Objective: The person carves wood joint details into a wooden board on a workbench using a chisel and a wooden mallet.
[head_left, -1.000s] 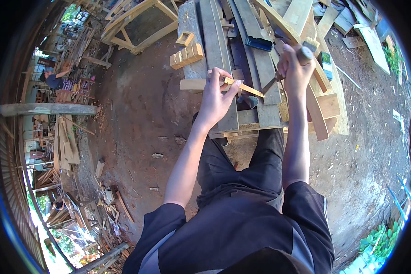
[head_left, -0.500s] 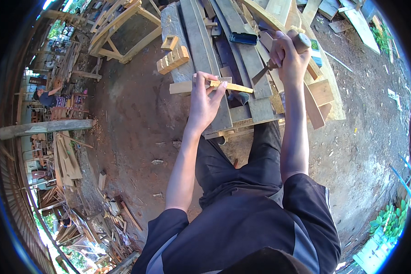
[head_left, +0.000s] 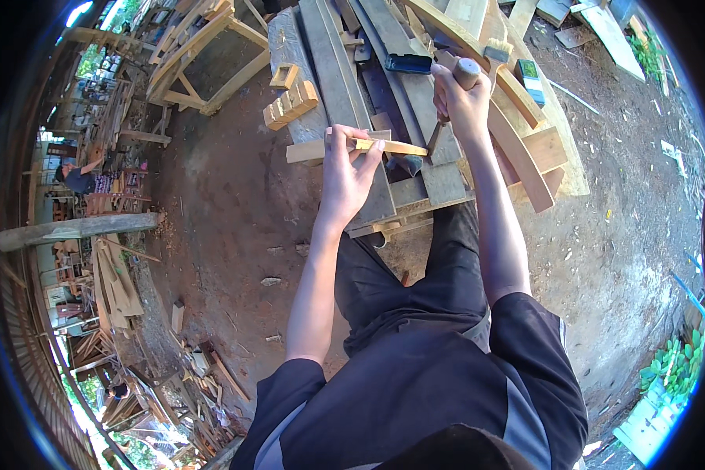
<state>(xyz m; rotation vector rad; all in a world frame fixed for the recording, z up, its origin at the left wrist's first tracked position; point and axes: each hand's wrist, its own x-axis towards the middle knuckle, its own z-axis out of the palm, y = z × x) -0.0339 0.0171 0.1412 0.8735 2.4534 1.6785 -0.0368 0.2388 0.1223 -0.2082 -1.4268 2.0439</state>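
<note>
My left hand pinches a slim yellowish wooden strip between thumb and fingers, above the planks of the bench. The strip's free end points right. My right hand is wrapped round the thick wooden handle of a chisel, whose dark blade points down. The blade's tip is at the free end of the strip; whether it touches cannot be made out. Under the strip lies a dark object, partly hidden.
Slotted wooden blocks and a small block lie at the bench's left. Farther back are a black tray, a brush and a blue-green box. A curved wooden piece lies right. A wooden frame stands far left.
My right hand has moved left with the chisel, and the blade now stands steeper, its tip closer to the strip's end. My left hand keeps its pinch on the strip.
</note>
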